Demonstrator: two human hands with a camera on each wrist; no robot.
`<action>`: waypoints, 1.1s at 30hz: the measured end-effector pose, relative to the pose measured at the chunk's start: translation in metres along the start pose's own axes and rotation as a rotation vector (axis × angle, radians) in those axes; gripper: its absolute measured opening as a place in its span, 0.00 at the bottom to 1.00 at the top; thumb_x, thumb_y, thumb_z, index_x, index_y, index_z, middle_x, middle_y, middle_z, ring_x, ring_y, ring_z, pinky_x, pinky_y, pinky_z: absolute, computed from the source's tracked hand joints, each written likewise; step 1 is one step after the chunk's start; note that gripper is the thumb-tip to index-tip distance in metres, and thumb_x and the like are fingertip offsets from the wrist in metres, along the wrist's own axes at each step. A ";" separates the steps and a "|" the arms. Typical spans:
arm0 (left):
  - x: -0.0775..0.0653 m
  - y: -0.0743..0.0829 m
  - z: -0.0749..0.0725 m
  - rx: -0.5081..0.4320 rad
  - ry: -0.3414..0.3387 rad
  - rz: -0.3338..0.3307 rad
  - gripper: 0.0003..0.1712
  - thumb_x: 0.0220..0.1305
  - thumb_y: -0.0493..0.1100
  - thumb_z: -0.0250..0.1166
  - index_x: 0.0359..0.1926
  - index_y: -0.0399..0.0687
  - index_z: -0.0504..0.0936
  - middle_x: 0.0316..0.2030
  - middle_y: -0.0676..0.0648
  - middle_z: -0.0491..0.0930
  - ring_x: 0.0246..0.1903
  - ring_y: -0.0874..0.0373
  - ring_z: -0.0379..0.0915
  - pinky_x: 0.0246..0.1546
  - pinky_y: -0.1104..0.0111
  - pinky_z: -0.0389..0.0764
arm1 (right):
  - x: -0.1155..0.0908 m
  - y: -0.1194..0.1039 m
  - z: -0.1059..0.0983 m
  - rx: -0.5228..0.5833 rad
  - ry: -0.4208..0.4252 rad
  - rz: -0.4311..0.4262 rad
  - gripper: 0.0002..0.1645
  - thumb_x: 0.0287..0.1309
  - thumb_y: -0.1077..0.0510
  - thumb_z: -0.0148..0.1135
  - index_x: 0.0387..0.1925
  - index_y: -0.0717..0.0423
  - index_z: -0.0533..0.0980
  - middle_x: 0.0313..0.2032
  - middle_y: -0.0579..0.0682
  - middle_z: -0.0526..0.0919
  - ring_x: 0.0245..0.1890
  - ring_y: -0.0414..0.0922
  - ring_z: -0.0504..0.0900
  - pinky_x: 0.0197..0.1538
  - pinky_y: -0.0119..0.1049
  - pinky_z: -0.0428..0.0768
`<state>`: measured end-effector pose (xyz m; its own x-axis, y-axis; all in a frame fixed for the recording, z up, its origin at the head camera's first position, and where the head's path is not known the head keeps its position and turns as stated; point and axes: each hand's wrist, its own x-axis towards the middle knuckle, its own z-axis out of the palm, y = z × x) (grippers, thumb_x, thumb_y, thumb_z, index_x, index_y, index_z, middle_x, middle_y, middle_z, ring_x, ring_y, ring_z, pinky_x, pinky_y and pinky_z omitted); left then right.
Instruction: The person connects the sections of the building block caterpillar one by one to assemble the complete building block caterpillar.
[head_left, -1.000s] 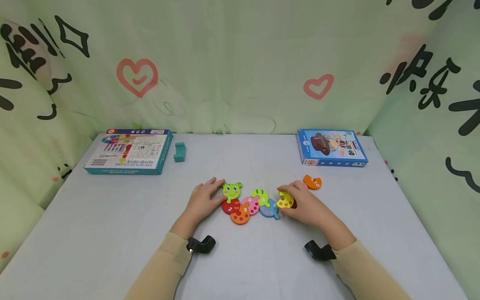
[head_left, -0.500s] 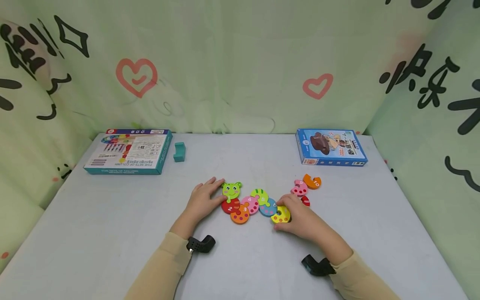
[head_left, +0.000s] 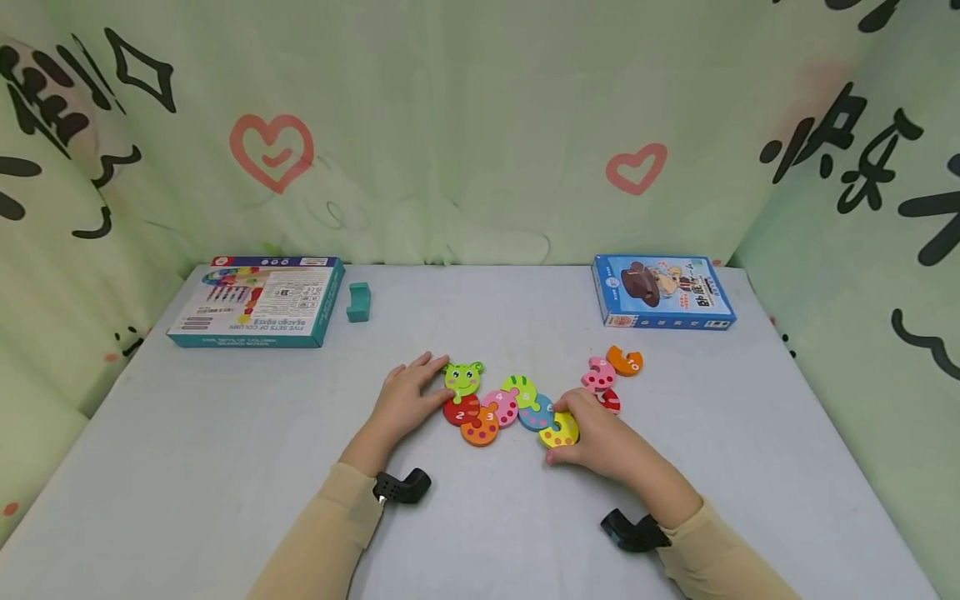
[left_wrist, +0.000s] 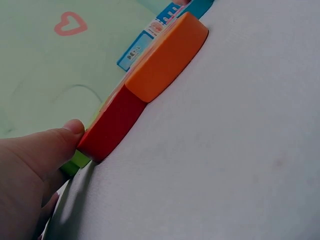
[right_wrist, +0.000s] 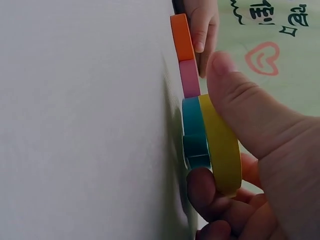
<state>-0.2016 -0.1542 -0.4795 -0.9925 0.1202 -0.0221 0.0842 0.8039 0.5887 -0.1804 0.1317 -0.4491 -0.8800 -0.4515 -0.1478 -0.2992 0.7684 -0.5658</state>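
On the white table lies a caterpillar puzzle of joined numbered wooden pieces: a smiling green head [head_left: 462,379], a red piece [head_left: 459,412], an orange piece [head_left: 480,431], a pink piece [head_left: 506,408], a green striped piece [head_left: 516,386] and a blue piece [head_left: 533,417]. My left hand [head_left: 405,404] rests beside the head, fingers mostly straight, its thumb touching where head and red piece meet. Between thumb and fingers, my right hand [head_left: 603,437] pinches a yellow spotted piece [head_left: 559,435]. The right wrist view shows this yellow piece raised against the blue piece's upper side, overlapping it.
Past my right hand lie a loose pink piece [head_left: 598,376], a red striped piece [head_left: 612,402] and an orange piece [head_left: 625,362]. Farther back are a teal-edged box [head_left: 258,304], a teal block [head_left: 359,302] and a blue box [head_left: 663,293]. A curtain hangs behind.
My right hand has brought the yellow piece down and slightly left, from beside the blue piece to its lower right edge, uncovering the loose pink and red pieces. My left hand stays put.
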 end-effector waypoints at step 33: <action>0.000 0.000 0.000 0.007 -0.006 -0.007 0.33 0.57 0.55 0.60 0.63 0.54 0.66 0.64 0.46 0.64 0.67 0.53 0.52 0.68 0.53 0.47 | 0.001 0.003 0.008 -0.137 0.064 0.008 0.37 0.35 0.42 0.72 0.46 0.56 0.70 0.42 0.49 0.72 0.38 0.41 0.72 0.45 0.37 0.80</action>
<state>-0.2014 -0.1542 -0.4799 -0.9926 0.1176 -0.0307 0.0778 0.8087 0.5830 -0.1792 0.1294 -0.4576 -0.9030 -0.4184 -0.0978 -0.3356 0.8288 -0.4477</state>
